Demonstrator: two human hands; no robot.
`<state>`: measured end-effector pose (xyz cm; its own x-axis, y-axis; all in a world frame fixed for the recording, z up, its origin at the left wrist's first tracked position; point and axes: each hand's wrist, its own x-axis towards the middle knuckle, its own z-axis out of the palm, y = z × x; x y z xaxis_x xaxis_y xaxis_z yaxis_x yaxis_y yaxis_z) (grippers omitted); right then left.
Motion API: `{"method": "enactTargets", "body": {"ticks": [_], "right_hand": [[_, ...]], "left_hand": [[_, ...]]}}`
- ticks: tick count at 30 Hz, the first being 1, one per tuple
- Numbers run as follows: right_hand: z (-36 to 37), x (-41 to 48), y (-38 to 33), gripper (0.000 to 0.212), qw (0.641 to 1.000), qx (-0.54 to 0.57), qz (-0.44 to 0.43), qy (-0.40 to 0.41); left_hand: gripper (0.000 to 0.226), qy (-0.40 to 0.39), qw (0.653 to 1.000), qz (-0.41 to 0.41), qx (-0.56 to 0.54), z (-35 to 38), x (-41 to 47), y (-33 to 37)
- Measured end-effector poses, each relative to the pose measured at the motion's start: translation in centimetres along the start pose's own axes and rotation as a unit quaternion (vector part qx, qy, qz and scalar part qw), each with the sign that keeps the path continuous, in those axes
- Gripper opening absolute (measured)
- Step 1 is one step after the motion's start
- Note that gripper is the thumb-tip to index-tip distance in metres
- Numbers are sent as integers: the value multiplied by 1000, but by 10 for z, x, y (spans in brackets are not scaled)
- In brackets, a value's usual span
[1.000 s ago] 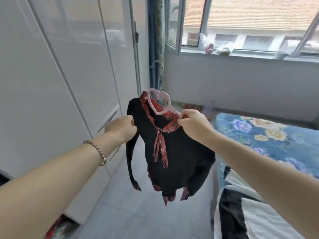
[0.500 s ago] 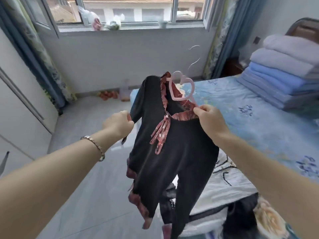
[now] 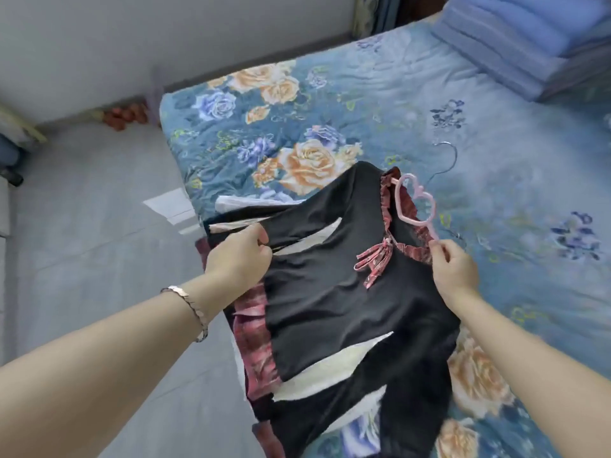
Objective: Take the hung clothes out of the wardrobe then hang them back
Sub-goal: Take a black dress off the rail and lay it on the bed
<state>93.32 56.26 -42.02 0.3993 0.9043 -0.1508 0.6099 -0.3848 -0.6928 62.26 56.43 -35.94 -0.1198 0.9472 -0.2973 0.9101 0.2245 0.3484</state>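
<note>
Black top (image 3: 347,299): long-sleeved, with a red plaid frilled collar and a ribbon bow (image 3: 377,262) at the neck. Spread front-up across the left edge of the bed (image 3: 496,160). Pink hanger (image 3: 416,206): heart-shaped neck, thin metal hook, seated inside the collar, hook pointing toward the bed's middle.

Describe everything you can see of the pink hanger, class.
The pink hanger looks like plastic. Its centre is an open heart-shaped loop, topped by a thin metal hook. It lies tilted, nearly flat, over the floral bedspread. Its arms are hidden inside the frilled red collar of the black top. The right hand pinches the near arm just below the heart.
</note>
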Motion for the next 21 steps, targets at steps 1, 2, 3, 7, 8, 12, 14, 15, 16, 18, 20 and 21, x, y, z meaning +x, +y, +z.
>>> {"method": "enactTargets", "body": {"ticks": [1, 2, 3, 7, 8, 12, 14, 15, 16, 18, 20, 21], "right_hand": [[9, 11, 17, 26, 1000, -9, 17, -1], [19, 21, 33, 27, 999, -17, 34, -2], [28, 31, 49, 29, 999, -25, 47, -2], [52, 70, 100, 30, 993, -76, 85, 19], [54, 78, 107, 29, 991, -98, 91, 29], [59, 100, 109, 35, 966, -204, 151, 60], [69, 102, 96, 38, 964, -212, 159, 37], [77, 100, 90, 38, 966, -222, 135, 4], [84, 95, 80, 36, 964, -240, 100, -44], [99, 83, 57, 33, 954, -258, 27, -152], [110, 68, 23, 32, 930, -247, -18, -270], [115, 58, 3, 32, 915, -243, -30, -320]], "left_hand": [[25, -4, 1000, -1, -4, 13, 10, 4], [24, -8, 1000, -1, -7, 25, 20, 8], [23, -15, 1000, -2, -9, 37, 28, 11], [21, -46, 999, -12, -9, 77, 58, 17], [22, -52, 998, -15, -8, 85, 64, 18], [21, -64, 998, -19, -3, 105, 81, 12], [21, -67, 997, -34, -8, 107, 83, 5], [20, -68, 997, -44, -10, 107, 81, 0], [20, -70, 996, -53, -10, 106, 79, -6], [20, -75, 995, -69, -6, 99, 72, -17], [20, -81, 993, -84, -7, 87, 66, -31], [18, -86, 992, -92, -10, 78, 62, -38]]}}
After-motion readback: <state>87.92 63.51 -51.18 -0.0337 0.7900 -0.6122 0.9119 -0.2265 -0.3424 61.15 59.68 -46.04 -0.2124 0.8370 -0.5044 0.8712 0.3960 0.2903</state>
